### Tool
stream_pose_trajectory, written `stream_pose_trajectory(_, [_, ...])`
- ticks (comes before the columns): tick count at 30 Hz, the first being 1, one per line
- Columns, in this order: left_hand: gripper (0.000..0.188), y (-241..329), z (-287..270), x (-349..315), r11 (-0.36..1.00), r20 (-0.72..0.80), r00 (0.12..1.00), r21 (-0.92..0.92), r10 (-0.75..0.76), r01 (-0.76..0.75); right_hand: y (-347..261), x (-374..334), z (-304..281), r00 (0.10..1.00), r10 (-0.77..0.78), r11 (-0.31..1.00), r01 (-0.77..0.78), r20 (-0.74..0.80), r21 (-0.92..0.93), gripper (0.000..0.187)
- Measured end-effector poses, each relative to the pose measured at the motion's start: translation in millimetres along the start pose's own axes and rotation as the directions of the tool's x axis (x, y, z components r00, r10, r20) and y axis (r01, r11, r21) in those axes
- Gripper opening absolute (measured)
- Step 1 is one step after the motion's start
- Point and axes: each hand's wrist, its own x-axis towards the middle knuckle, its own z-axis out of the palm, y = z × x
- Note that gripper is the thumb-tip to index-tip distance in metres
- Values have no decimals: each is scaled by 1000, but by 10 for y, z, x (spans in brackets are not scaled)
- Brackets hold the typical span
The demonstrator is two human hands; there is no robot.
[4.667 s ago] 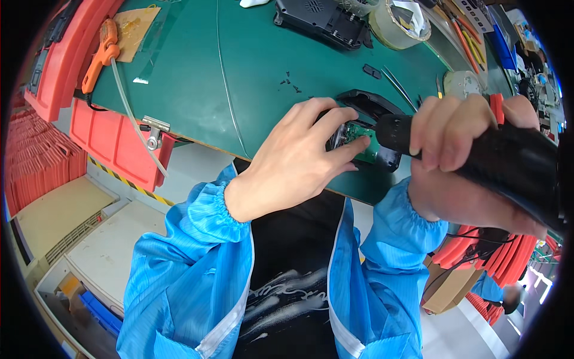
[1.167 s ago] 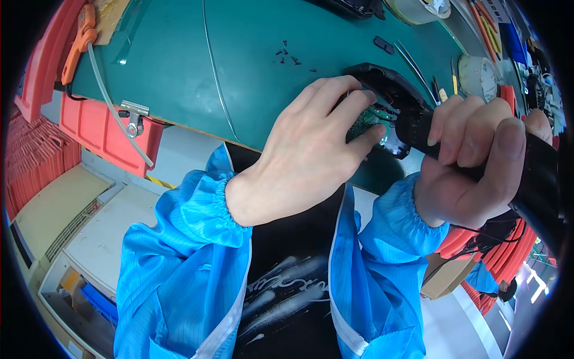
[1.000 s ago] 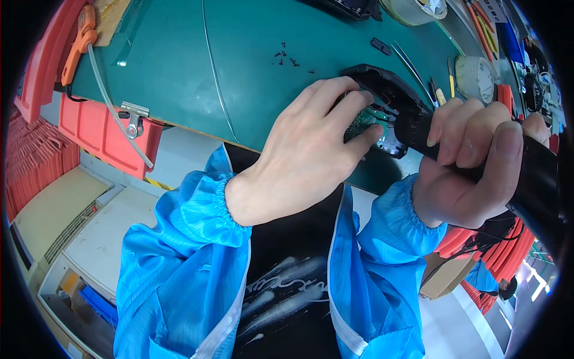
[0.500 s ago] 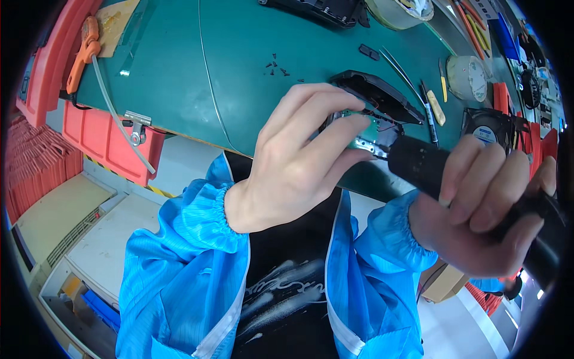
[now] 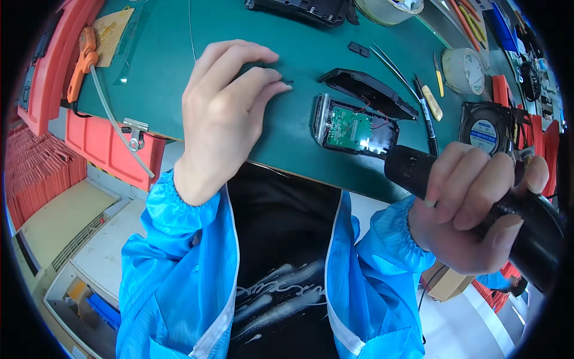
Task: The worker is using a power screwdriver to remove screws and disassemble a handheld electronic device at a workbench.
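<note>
My right hand (image 5: 472, 191) is wrapped round a black electric screwdriver (image 5: 409, 170), its barrel pointing left. The tip is close to the lower right corner of a small black housing; whether they touch I cannot tell. A green circuit board (image 5: 350, 127) sits inside the open housing (image 5: 320, 133), which lies on the mat. Thin red wires lead from it to a black cover (image 5: 371, 91) tilted just behind. My left hand (image 5: 224, 110) is over the mat left of the housing, fingers curved and apart, holding nothing visible. A small dark screw (image 5: 290, 81) shows by its fingertips.
Tweezers (image 5: 396, 70), a marker (image 5: 427, 113) and a beige-handled tool (image 5: 431, 103) lie right of the cover. Farther right are a small fan (image 5: 483, 133) and a tape roll (image 5: 464, 70). An orange glue gun (image 5: 86, 60) is at the far left of the green mat (image 5: 152, 78).
My left hand has let go of the housing and moved left to the loose screws. The housing is now fully in view on the mat. My right hand has stayed nearly in place.
</note>
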Motion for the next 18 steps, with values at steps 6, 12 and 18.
stream_pose_trajectory(6, [33,213,-43,10,991,82,997,-132,-4,14,-49,-38,73,998,36,998,-38,-50,-41,44])
stream_pose_trajectory(12, [42,530,150,-73,962,261,961,-274,87,-13,-9,-43,12,1000,22,999,-22,17,-25,48])
stream_pose_trajectory(18, [36,521,227,-108,974,303,943,-214,139,-75,36,25,-138,971,59,996,-72,233,48,48])
